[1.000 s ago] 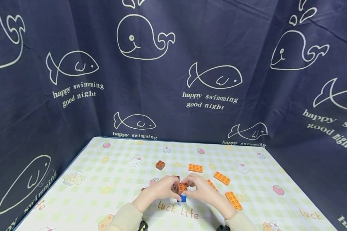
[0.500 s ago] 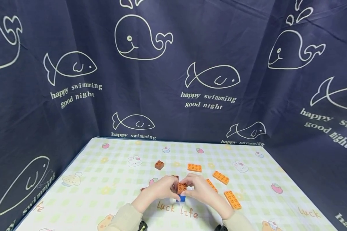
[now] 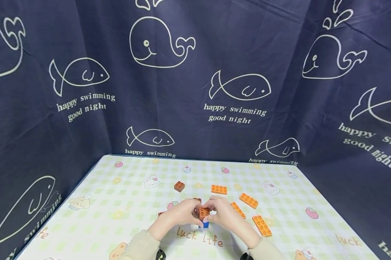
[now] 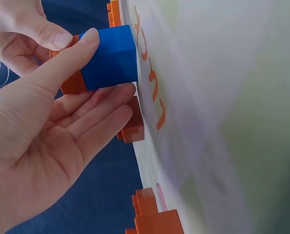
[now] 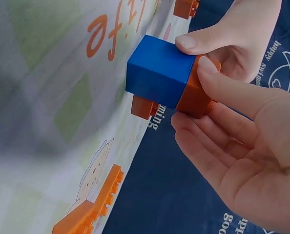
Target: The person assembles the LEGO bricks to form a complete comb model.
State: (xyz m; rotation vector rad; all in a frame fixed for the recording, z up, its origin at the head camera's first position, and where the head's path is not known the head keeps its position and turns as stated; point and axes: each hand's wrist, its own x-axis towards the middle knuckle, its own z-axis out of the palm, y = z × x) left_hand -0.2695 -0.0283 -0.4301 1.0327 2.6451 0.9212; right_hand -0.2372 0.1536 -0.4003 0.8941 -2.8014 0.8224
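Observation:
A blue building brick (image 5: 159, 70) stands on the table with a reddish-brown brick (image 3: 204, 212) on top of it, flush edge to edge. My left hand (image 3: 184, 212) holds the stack from the left, its thumb near the seam between the two bricks. From the other side my right hand (image 3: 224, 215) pinches the brown brick, thumb against its near face. The right wrist view shows the right hand's other fingers (image 5: 203, 141) bent behind the brick. In the head view the hands cover much of the blue brick.
Several flat orange bricks (image 3: 248, 200) lie to the right and behind the hands. One brown brick (image 3: 179, 186) sits farther back on the checked tablecloth (image 3: 94, 224); others are partly hidden by the left hand. A dark whale-print curtain (image 3: 182, 104) encloses the table.
The right hand has shifted slightly left, showing more of the orange brick beside it. The brown brick now sits squarer over the blue one. Both hands keep their hold.

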